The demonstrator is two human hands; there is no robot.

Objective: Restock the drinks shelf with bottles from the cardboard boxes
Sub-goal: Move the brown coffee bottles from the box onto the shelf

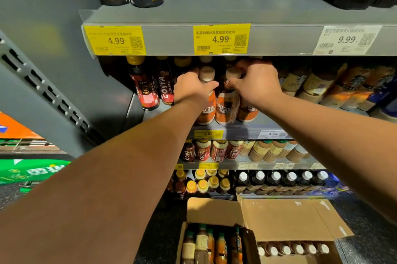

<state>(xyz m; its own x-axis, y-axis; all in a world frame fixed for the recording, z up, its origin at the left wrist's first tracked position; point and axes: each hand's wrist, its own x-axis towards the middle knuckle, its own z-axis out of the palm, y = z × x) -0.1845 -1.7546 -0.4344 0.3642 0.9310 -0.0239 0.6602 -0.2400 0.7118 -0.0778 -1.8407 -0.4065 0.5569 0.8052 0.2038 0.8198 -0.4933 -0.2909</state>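
Both my arms reach into the middle drinks shelf (pixel 264 123). My left hand (pixel 191 88) grips the neck of an orange Nescafe bottle (pixel 207 102) with a beige cap. My right hand (pixel 257 83) grips the neck of a second Nescafe bottle (pixel 227 107) beside it. A third Nescafe bottle (pixel 248 112) stands just right of them, partly hidden by my right wrist. Both held bottles stand at the shelf's front. Two open cardboard boxes sit on the floor below: one (pixel 214 210) holds mixed bottles, the other (pixel 296 220) holds white-capped bottles.
Dark Costa coffee bottles (pixel 165 87) stand left of my left hand, Starbucks bottles (pixel 318 85) to the right. The upper shelf edge with yellow price tags (pixel 221 38) hangs just above my hands. Lower shelves are packed with bottles. A grey perforated upright (pixel 43 89) bounds the left.
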